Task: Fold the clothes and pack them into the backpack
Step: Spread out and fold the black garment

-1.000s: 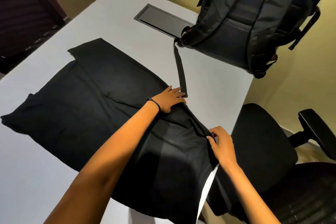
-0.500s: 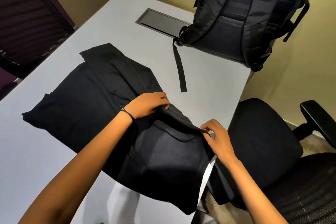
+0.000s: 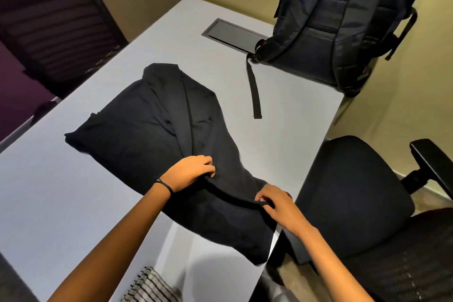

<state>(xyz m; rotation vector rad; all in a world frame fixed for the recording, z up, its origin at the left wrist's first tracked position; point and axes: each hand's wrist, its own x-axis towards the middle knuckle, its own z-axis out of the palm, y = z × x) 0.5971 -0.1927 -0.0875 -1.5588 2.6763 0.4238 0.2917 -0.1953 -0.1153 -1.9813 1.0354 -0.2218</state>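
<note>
Head view, the only one I have: black garment [image 3: 157,130] lies mid-table, bunched and partly doubled over, with its near end spilling to the table's [image 3: 61,203] right edge. Left hand [image 3: 193,171] sits on the cloth with fingers curled, gripping a ridge of fabric. Right hand [image 3: 277,203] is near the right edge, fingers and thumb pinching the same raised fold, so both hands are clamped on cloth, none free. Backpack [image 3: 343,19] stands upright at the far right corner, well apart from the garment, with its loose strap [image 3: 253,91] trailing flat on the table between them. I can't tell whether its top is unzipped, it's cropped. Cable hatch [image 3: 232,37] is far centre, office chair [image 3: 355,191] is right of the table, and a striped item [image 3: 152,287] sits at the near edge, unclear what. My read on handling: light, limp, no stiffness, sags wherever it's unsupported, and slides easily on the smooth top. Best held along hems or a crease with two spread pinches, as one-point grabs would collapse the fold. Not fragile. The overhanging end could drag the whole thing off.
</note>
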